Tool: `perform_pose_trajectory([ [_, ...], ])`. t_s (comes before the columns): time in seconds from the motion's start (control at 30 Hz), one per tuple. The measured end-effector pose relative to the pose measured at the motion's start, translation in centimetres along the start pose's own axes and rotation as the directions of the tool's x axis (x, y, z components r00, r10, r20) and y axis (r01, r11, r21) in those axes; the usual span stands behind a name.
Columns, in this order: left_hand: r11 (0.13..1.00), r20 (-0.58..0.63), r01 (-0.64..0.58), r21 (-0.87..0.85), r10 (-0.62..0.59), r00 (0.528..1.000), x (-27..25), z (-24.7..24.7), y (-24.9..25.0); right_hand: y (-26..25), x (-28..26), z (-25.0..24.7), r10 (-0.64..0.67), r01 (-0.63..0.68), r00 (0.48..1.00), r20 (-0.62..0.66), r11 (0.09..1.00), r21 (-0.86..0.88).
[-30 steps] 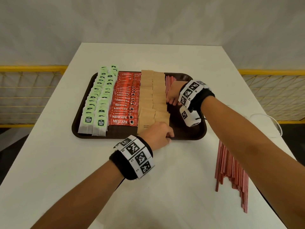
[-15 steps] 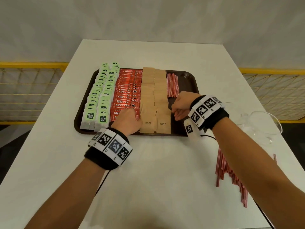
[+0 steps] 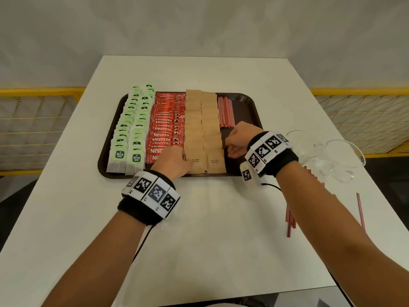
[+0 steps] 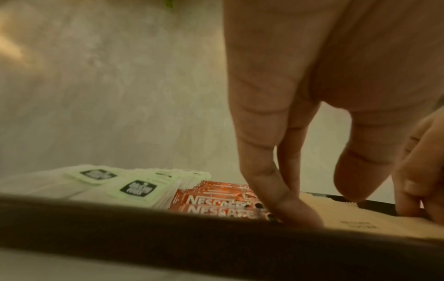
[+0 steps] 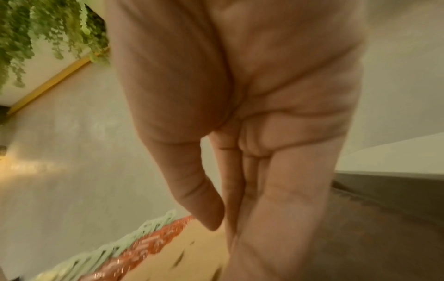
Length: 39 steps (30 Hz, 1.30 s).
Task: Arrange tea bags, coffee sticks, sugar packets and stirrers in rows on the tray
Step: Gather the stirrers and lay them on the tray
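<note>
Both your forearms are bare, with no sleeves in sight. Your left hand [image 3: 172, 162] carries a black fabric wristband [image 3: 141, 212] topped by a curved row of white tiles [image 3: 152, 192], each printed with a black square code marker and a small letter-number label. A thin black cable [image 3: 143, 238] trails from that band toward 6 o'clock. Your right hand [image 3: 240, 139] wears a matching black band [image 3: 282, 161] with the same white marker tiles [image 3: 265, 147]; one further tile [image 3: 246, 173] hangs at its 7 o'clock side, where another thin black cable [image 3: 272, 186] emerges.
</note>
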<state>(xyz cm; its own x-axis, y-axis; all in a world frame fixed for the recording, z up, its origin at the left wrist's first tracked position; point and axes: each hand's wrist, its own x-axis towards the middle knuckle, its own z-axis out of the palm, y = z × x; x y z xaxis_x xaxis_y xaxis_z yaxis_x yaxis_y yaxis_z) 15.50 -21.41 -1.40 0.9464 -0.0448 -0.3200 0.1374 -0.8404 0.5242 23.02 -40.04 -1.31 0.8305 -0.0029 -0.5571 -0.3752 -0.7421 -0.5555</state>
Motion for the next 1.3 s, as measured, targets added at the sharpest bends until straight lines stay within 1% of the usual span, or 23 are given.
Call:
perform_pose_trajectory([
  [0.1, 0.996, -0.042, -0.092, -0.014, 0.092, 0.995, -0.7, 0.0, 0.7, 0.6, -3.1, -1.1, -0.058, 0.065, 0.995, -0.081, 0.993, 0.098],
  [0.17, 0.980, -0.059, -0.193, -0.057, 0.190, 0.980, -1.3, 0.1, 1.7, 1.6, -6.3, -1.9, -0.114, 0.144, 0.978, -0.172, 0.974, 0.174],
  [0.27, 0.944, 0.014, -0.306, -0.121, 0.309, 0.951, -2.3, 1.2, 4.0, 4.3, -11.7, -2.4, -0.113, 0.216, 0.944, -0.310, 0.922, 0.322],
  [0.33, 0.917, 0.055, -0.374, -0.140, 0.385, 0.921, -3.1, 2.4, 5.7, 6.8, -14.9, -2.2, -0.060, 0.205, 0.927, -0.370, 0.908, 0.366],
  [0.43, 0.889, 0.136, -0.429, -0.159, 0.450, 0.883, -4.2, 4.7, 8.3, 11.3, -18.0, -2.2, 0.074, 0.099, 0.890, -0.450, 0.931, 0.351],
  [0.53, 0.896, 0.258, -0.421, -0.140, 0.444, 0.858, -4.9, 7.3, 10.3, 15.7, -18.7, -2.9, 0.193, -0.039, 0.824, -0.533, 0.957, 0.286],
  [0.57, 0.900, 0.281, -0.417, -0.129, 0.436, 0.855, -5.1, 8.1, 10.9, 16.9, -18.6, -3.2, 0.225, -0.101, 0.811, -0.540, 0.963, 0.250],
  [0.67, 0.920, 0.322, -0.385, -0.074, 0.388, 0.864, -5.5, 9.9, 12.4, 19.7, -17.8, -3.6, 0.313, -0.274, 0.779, -0.544, 0.949, 0.154],
  [0.73, 0.932, 0.334, -0.361, -0.019, 0.346, 0.877, -5.7, 10.8, 13.2, 20.8, -17.4, -3.5, 0.369, -0.348, 0.757, -0.540, 0.926, 0.145],
  [0.77, 0.939, 0.331, -0.345, 0.008, 0.323, 0.886, -5.8, 11.2, 13.7, 21.2, -17.2, -3.3, 0.386, -0.369, 0.753, -0.533, 0.918, 0.143],
  [0.83, 0.951, 0.314, -0.306, 0.054, 0.274, 0.909, -6.0, 11.9, 14.5, 21.9, -16.8, -2.9, 0.388, -0.376, 0.776, -0.498, 0.918, 0.129],
  [0.9, 0.957, 0.296, -0.276, 0.090, 0.239, 0.925, -6.0, 12.5, 15.4, 22.2, -16.4, -2.6, 0.359, -0.349, 0.809, -0.466, 0.930, 0.112],
  [1.0, 0.958, 0.274, -0.258, 0.126, 0.216, 0.937, -6.1, 13.6, 16.8, 22.0, -16.2, -2.7, 0.293, -0.270, 0.855, -0.428, 0.956, 0.116],
  [1.13, 0.953, 0.246, -0.257, 0.162, 0.213, 0.946, -5.6, 14.7, 18.2, 21.0, -16.1, -2.4, 0.215, -0.158, 0.906, -0.364, 0.971, 0.180],
  [1.3, 0.958, 0.241, -0.228, 0.173, 0.183, 0.953, -4.8, 15.2, 18.7, 20.6, -15.7, -1.9, 0.148, -0.069, 0.938, -0.314, 0.966, 0.250],
])
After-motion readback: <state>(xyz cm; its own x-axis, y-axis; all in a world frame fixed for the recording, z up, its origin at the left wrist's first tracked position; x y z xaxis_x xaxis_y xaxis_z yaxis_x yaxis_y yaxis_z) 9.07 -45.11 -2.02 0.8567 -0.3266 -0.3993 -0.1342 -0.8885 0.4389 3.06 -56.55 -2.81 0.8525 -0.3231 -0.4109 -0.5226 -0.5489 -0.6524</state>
